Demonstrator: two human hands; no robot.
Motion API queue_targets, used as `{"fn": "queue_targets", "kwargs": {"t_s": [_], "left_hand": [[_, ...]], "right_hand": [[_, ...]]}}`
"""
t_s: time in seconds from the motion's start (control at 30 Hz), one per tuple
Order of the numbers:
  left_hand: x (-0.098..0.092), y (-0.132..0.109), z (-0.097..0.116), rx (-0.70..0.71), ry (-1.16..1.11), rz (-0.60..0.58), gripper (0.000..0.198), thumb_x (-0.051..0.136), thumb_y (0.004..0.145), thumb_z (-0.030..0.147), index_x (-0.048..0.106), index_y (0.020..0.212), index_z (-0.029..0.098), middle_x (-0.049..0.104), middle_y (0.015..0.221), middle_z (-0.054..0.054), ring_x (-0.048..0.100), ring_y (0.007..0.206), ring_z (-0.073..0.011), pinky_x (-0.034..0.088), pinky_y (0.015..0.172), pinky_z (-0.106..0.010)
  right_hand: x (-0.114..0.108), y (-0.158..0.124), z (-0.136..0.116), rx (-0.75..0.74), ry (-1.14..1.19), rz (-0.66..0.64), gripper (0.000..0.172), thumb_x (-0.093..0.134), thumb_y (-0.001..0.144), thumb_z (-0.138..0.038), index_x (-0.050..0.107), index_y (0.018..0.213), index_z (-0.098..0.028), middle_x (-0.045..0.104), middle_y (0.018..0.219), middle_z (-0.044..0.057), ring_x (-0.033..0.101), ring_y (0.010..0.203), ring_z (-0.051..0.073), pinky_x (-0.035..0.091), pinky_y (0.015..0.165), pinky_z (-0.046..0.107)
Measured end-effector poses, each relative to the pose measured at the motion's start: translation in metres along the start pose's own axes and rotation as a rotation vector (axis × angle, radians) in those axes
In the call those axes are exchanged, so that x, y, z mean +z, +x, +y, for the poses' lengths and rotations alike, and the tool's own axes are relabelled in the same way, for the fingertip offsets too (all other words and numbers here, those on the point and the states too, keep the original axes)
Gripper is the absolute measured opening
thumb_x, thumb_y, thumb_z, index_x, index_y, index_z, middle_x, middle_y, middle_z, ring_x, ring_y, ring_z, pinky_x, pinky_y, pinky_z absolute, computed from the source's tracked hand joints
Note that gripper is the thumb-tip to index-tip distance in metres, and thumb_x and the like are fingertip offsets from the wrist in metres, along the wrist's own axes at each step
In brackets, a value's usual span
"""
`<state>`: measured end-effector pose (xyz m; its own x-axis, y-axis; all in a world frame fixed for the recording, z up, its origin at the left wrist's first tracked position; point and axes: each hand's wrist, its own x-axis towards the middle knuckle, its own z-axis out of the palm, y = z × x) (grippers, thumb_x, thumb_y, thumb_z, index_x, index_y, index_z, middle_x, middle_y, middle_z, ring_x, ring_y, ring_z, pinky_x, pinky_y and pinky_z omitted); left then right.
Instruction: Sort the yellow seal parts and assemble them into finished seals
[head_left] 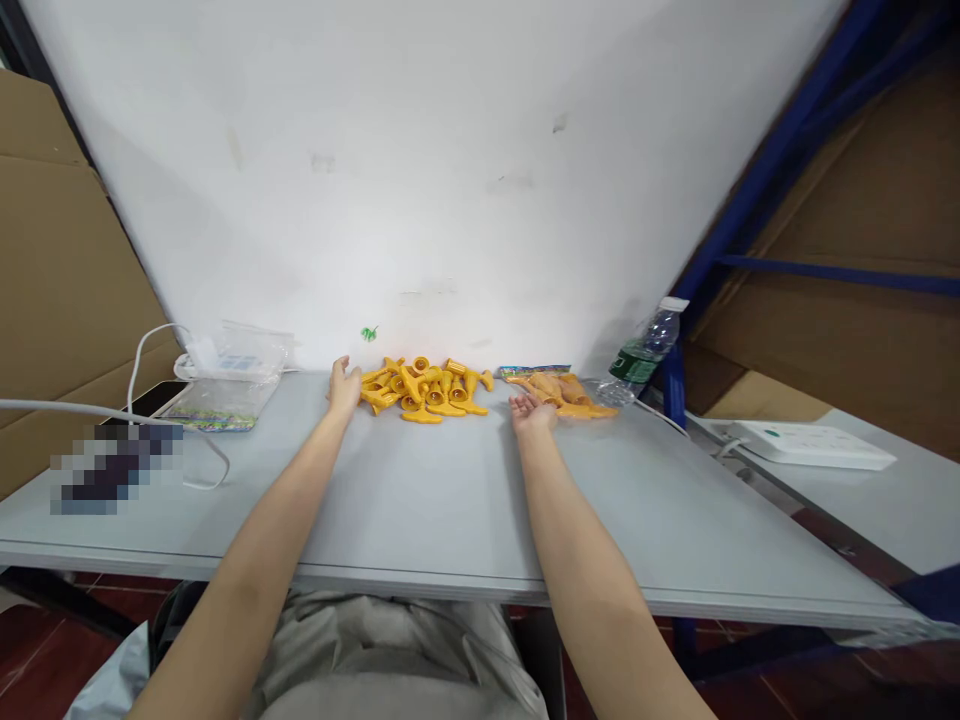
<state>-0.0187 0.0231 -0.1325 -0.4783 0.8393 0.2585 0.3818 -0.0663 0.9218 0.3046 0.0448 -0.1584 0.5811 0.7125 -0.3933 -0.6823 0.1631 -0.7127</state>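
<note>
A heap of several yellow plastic parts (pixel 427 388) lies at the far side of the grey table (pixel 420 500), against the white wall. My left hand (pixel 343 386) rests at the heap's left edge, fingers stretched out and touching the nearest parts. My right hand (pixel 532 411) lies palm up just right of the heap, fingers apart and empty. Its fingertips reach a clear bag of orange parts (pixel 566 393) lying flat on the table.
A clear plastic bag (pixel 229 385) and a white cable (pixel 142 360) lie at the far left beside a dark phone. A plastic water bottle (pixel 643 355) leans at the far right. A white power strip (pixel 810 444) sits on the neighbouring table. Cardboard stands on both sides.
</note>
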Motion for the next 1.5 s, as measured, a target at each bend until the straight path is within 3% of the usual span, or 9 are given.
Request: {"fn": "queue_targets", "kwargs": {"t_s": [0.13,0.27,0.4,0.53,0.73,0.93,1.07,1.23,1.5], "left_hand": [[0.013,-0.019,-0.004,0.089,-0.138,-0.042,0.037,0.047,0.085,0.02,0.056,0.121,0.021,0.059,0.134,-0.01,0.052,0.127,-0.0198,0.04,0.109,-0.037],[0.012,-0.035,-0.008,0.228,-0.106,-0.08,0.031,0.048,0.083,0.016,0.061,0.11,0.02,0.066,0.12,-0.009,0.057,0.12,-0.0208,0.039,0.11,-0.038],[0.005,-0.046,-0.004,0.383,0.027,-0.09,0.03,0.047,0.081,0.013,0.065,0.104,0.02,0.068,0.115,-0.01,0.059,0.117,-0.0239,0.037,0.11,-0.043],[0.003,-0.055,0.005,0.518,0.001,-0.17,0.024,0.048,0.082,0.017,0.067,0.097,0.02,0.07,0.109,-0.011,0.061,0.111,-0.0248,0.039,0.108,-0.044],[0.008,-0.061,0.013,0.239,-0.327,-0.326,0.019,0.061,0.08,0.037,0.067,0.091,0.022,0.07,0.084,-0.007,0.067,0.079,-0.0199,0.053,0.076,-0.033],[0.003,-0.054,0.021,-0.247,-0.748,-0.688,0.075,0.032,0.082,0.078,0.06,0.111,0.015,0.071,0.08,-0.011,0.062,0.051,-0.0167,0.039,0.039,-0.024],[0.0,-0.051,0.024,-0.355,-0.898,-0.675,0.078,0.032,0.082,0.08,0.059,0.124,0.019,0.073,0.099,-0.011,0.07,0.07,-0.0206,0.051,0.049,-0.028],[0.006,-0.053,0.022,-0.387,-0.837,-0.525,0.049,0.062,0.084,0.046,0.058,0.125,0.02,0.073,0.105,-0.008,0.072,0.082,-0.0177,0.058,0.067,-0.028],[0.015,-0.066,0.03,-0.398,-0.995,-0.51,0.039,0.067,0.085,0.026,0.051,0.121,0.026,0.068,0.118,-0.004,0.07,0.093,-0.0152,0.056,0.092,-0.038]], "right_hand": [[-0.002,-0.003,0.005,-0.25,-0.264,0.073,0.044,0.019,0.099,-0.034,0.052,0.072,-0.022,0.047,0.046,-0.003,0.053,0.042,0.015,0.055,0.051,0.03],[-0.005,-0.013,0.008,-0.562,-0.539,0.128,0.044,0.034,0.094,-0.038,0.057,0.059,-0.022,0.058,0.05,0.007,0.066,0.071,0.024,0.055,0.074,0.035],[0.0,-0.032,0.007,-0.79,-0.777,0.066,0.052,0.033,0.094,-0.036,0.061,0.054,-0.02,0.067,0.06,0.015,0.067,0.088,0.029,0.047,0.092,0.04],[0.013,-0.056,0.003,-0.859,-0.67,-0.072,0.05,0.032,0.094,-0.036,0.063,0.059,-0.019,0.066,0.056,0.01,0.068,0.081,0.026,0.047,0.092,0.038],[0.035,-0.099,-0.004,-0.74,-0.315,-0.422,0.046,0.034,0.092,-0.036,0.057,0.056,-0.019,0.057,0.049,0.005,0.062,0.056,0.019,0.053,0.073,0.036],[0.049,-0.127,-0.001,-0.468,-0.196,-0.729,0.036,0.044,0.083,-0.037,0.055,0.053,-0.019,0.051,0.044,0.002,0.062,0.054,0.02,0.05,0.058,0.031],[0.05,-0.128,0.014,-0.306,-0.287,-0.834,0.041,0.046,0.081,-0.04,0.052,0.045,-0.021,0.046,0.036,0.003,0.06,0.049,0.019,0.048,0.052,0.029],[0.044,-0.114,0.034,-0.23,-0.31,-0.748,0.04,0.048,0.081,-0.04,0.048,0.045,-0.022,0.047,0.038,0.001,0.059,0.05,0.018,0.049,0.054,0.028],[0.037,-0.106,0.043,0.043,-0.306,-0.772,0.024,0.058,0.083,-0.047,0.058,0.087,-0.024,0.067,0.086,0.001,0.067,0.072,0.015,0.057,0.063,0.028]]}}
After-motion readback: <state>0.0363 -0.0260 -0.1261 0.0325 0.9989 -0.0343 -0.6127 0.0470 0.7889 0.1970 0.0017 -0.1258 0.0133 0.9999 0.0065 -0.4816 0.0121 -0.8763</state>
